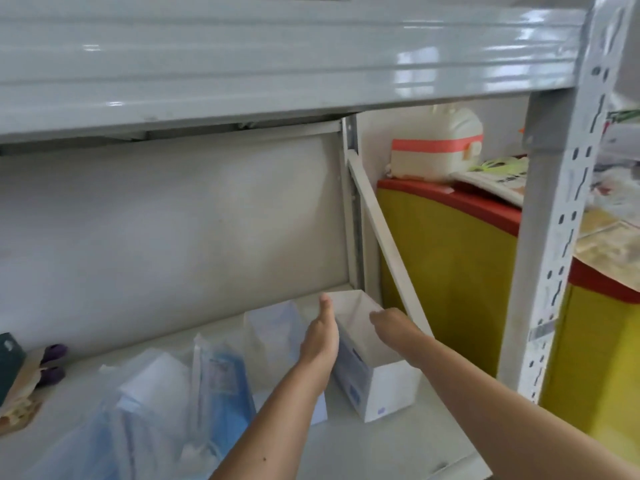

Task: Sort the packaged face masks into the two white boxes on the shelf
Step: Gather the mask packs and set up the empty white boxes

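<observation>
From the head view, both my hands are on the right box (375, 368): my left hand (320, 336) lies flat along its left wall, fingers straight; my right hand (388, 318) curls over its right rim. I judge I'm squaring it beside the left box (273, 344). The masks (194, 386) lie left on the shelf (398, 448), next to fetch. The upper beam (277, 74) hangs low; the brace (377, 233) crowds my right.

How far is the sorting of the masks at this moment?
Early stage. Done: nothing visible; the right white box looks empty inside. In hand: the left hand lies against that box's side and the right hand reaches to its rim, neither holding a mask. Left: the packaged masks lie piled on the shelf.
</observation>
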Action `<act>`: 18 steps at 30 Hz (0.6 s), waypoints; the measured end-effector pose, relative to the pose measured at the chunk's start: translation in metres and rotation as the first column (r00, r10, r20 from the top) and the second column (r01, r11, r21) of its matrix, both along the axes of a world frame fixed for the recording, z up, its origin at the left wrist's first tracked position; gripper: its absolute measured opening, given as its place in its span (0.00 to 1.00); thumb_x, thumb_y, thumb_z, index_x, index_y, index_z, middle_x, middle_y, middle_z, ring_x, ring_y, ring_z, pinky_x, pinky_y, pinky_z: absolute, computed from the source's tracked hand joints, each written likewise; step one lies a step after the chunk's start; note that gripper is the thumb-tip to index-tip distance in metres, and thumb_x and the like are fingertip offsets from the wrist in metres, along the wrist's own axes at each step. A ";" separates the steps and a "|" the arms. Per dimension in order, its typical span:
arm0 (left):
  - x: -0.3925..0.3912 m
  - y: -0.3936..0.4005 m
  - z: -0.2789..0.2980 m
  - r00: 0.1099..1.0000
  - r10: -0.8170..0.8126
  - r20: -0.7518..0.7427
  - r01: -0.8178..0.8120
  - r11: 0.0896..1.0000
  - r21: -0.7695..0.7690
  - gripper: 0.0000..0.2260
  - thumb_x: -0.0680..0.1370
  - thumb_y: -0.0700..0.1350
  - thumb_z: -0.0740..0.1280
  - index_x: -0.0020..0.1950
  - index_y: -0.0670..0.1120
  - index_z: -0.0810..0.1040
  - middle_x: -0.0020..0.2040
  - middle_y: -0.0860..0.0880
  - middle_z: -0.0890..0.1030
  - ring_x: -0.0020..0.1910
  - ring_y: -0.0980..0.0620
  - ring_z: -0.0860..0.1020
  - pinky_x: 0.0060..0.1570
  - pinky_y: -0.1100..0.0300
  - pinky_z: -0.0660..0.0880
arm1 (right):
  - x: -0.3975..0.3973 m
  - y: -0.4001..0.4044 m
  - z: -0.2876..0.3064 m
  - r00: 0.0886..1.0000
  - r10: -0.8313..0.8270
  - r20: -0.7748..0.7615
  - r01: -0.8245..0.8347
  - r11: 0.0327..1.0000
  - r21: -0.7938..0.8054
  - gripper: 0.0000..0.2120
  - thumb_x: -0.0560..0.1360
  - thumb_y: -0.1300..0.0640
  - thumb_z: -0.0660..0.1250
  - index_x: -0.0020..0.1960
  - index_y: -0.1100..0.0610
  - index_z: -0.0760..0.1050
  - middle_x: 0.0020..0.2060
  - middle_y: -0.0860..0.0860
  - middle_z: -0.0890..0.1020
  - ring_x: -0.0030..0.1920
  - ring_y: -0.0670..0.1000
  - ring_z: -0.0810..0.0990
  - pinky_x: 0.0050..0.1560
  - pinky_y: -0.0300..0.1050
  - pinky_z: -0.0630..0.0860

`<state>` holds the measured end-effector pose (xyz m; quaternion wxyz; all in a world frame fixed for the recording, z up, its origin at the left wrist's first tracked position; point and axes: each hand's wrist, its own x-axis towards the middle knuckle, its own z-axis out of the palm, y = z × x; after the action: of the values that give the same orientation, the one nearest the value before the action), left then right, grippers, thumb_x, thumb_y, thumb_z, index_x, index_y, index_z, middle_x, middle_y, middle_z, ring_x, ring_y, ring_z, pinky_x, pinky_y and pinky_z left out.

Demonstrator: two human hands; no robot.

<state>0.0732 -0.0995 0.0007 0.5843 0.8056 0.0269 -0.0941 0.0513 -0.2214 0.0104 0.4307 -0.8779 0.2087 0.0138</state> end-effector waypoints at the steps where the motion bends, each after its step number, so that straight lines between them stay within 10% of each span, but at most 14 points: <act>1: -0.001 -0.004 -0.003 0.999 -0.030 -0.016 0.031 0.998 0.053 0.35 0.76 0.68 0.42 0.73 0.49 0.67 0.75 0.46 0.66 0.74 0.44 0.63 0.74 0.47 0.57 | 0.001 -0.001 -0.002 1.000 -0.009 -0.011 0.010 0.999 0.040 0.16 0.82 0.54 0.52 0.59 0.63 0.71 0.55 0.60 0.76 0.55 0.59 0.75 0.57 0.49 0.72; 18: 0.000 0.008 -0.011 0.992 -0.121 0.037 0.112 0.977 0.182 0.32 0.80 0.63 0.41 0.69 0.47 0.73 0.70 0.48 0.72 0.71 0.47 0.67 0.64 0.56 0.62 | 0.019 0.006 -0.023 0.953 0.086 -0.289 -0.207 0.884 -0.419 0.16 0.78 0.57 0.62 0.64 0.57 0.68 0.61 0.57 0.72 0.61 0.57 0.72 0.65 0.53 0.72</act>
<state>0.0732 -0.0918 -0.0108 0.5031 0.8573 -0.0259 -0.1062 0.0701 -0.2152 -0.0126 0.1850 -0.9566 0.1939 0.1145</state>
